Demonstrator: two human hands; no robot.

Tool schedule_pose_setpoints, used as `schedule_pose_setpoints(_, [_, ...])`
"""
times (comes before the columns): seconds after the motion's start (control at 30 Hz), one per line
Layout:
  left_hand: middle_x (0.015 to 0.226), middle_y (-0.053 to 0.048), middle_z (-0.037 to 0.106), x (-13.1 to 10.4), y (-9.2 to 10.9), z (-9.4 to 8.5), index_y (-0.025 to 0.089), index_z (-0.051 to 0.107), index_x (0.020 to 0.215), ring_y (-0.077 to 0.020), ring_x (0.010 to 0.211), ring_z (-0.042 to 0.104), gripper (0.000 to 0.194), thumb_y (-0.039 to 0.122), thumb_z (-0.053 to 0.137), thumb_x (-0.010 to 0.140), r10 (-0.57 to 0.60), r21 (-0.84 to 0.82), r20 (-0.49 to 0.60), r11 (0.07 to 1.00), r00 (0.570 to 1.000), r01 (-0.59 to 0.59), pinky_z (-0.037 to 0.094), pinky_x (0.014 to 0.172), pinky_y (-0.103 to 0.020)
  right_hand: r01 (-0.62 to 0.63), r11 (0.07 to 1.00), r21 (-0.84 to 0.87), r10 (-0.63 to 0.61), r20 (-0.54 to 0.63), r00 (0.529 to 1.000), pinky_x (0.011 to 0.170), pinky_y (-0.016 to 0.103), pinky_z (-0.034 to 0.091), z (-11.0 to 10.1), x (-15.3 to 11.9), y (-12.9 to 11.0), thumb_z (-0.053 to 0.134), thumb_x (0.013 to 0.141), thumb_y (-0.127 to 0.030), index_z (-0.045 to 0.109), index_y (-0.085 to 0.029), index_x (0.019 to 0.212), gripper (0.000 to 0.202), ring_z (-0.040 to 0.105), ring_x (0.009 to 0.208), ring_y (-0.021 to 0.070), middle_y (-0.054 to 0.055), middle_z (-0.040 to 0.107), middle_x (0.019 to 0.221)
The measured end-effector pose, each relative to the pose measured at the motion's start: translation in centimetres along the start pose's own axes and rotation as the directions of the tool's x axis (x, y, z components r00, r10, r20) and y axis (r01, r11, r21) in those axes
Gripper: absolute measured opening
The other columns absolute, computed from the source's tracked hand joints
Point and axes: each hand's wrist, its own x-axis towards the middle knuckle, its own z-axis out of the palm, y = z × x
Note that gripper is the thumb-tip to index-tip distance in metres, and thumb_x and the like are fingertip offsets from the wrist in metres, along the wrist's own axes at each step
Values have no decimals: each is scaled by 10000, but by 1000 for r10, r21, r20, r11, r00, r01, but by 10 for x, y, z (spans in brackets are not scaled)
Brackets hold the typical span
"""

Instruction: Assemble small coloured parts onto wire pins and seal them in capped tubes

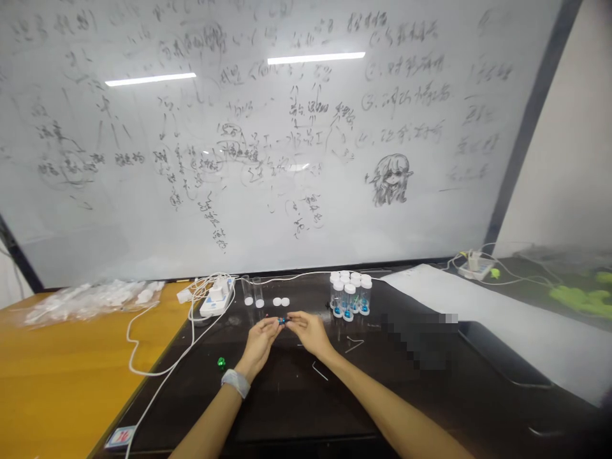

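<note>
Over the dark table, my left hand [261, 344] and my right hand [310, 333] meet, fingertips pinching a small blue metallic part [282, 321] between them. Its exact kind is too small to make out. A wristband [236, 383] is on my left wrist. A small shiny green part [221, 363] lies to the left of my left hand. Near my right forearm lie an L-shaped hex key [320, 371] and a thin bent wire-like piece [354, 344]. Just beyond my hands are two white caps [281, 301] and two clear tubes [259, 293] standing upright.
Several white-capped clear tubes [349, 299] with blue parts inside stand at the back right. A power strip [218, 296] with loose white cables is at the back left, beside plastic bags [90, 299]. A dark phone-like slab [502, 354] lies right. A whiteboard [268, 223] rises behind.
</note>
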Motion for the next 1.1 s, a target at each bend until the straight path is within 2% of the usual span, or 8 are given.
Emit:
schedule_pose_setpoints(0.13, [867,-100,750,0,1,1,121,720,836,-179,848,708,224,179,842,657,4,10,-1,1000,1000,-4,535,903,-305,-41,999,33,39,40,998,814,416,574,-2,1,4,748,675,-557,695,-148,976,510,720,827,268,119,741,885])
schedule_pose_setpoints(0.23, [839,-99,752,-2,2,1,116,719,845,-177,826,707,270,204,859,632,-11,39,10,999,1000,11,536,881,-298,-64,997,-31,66,60,996,622,328,579,-3,1,4,658,736,-622,693,-138,887,509,699,619,207,86,724,744])
schedule_pose_setpoints(0.37, [857,-106,755,-4,3,4,108,716,858,-169,819,706,295,225,860,629,-26,66,39,998,999,23,534,852,-278,-81,964,-253,95,45,994,421,237,442,-3,-2,0,432,865,-674,647,-150,705,589,563,404,134,32,643,570])
schedule_pose_setpoints(0.5, [865,-101,754,-5,5,6,110,711,856,-168,807,707,312,224,868,612,-26,56,44,998,999,24,528,858,-283,51,887,-460,-19,72,997,549,243,424,-4,-5,-8,273,969,-579,624,-176,634,631,583,505,148,17,592,523])
schedule_pose_setpoints(0.63, [873,-101,754,-6,6,7,110,709,846,-173,821,707,312,228,871,607,-21,48,45,999,999,19,525,870,-294,157,833,-530,-89,153,984,597,240,388,-8,-6,-13,306,979,-517,636,-189,699,543,588,605,158,10,622,617])
schedule_pose_setpoints(0.83, [881,-96,755,-6,6,6,114,714,871,-166,825,706,310,210,866,618,-34,42,63,999,997,31,525,876,-289,73,857,-509,29,189,982,635,247,385,-10,-5,-11,189,1001,-519,550,-194,476,716,575,541,152,6,549,479])
schedule_pose_setpoints(0.93, [875,-93,754,-5,6,5,113,717,864,-164,837,703,292,203,861,627,-27,26,63,999,998,26,524,881,-284,62,859,-509,37,182,983,628,246,379,-12,-6,-13,212,1004,-503,599,-197,576,652,565,550,153,-8,546,497])
schedule_pose_setpoints(1.1, [913,-112,750,-5,7,6,105,716,844,-180,872,701,288,214,864,623,-17,20,56,1000,998,16,513,909,-297,215,811,-544,-99,233,967,639,238,367,-17,-8,-20,421,968,-384,588,-223,914,238,557,669,152,-30,602,712])
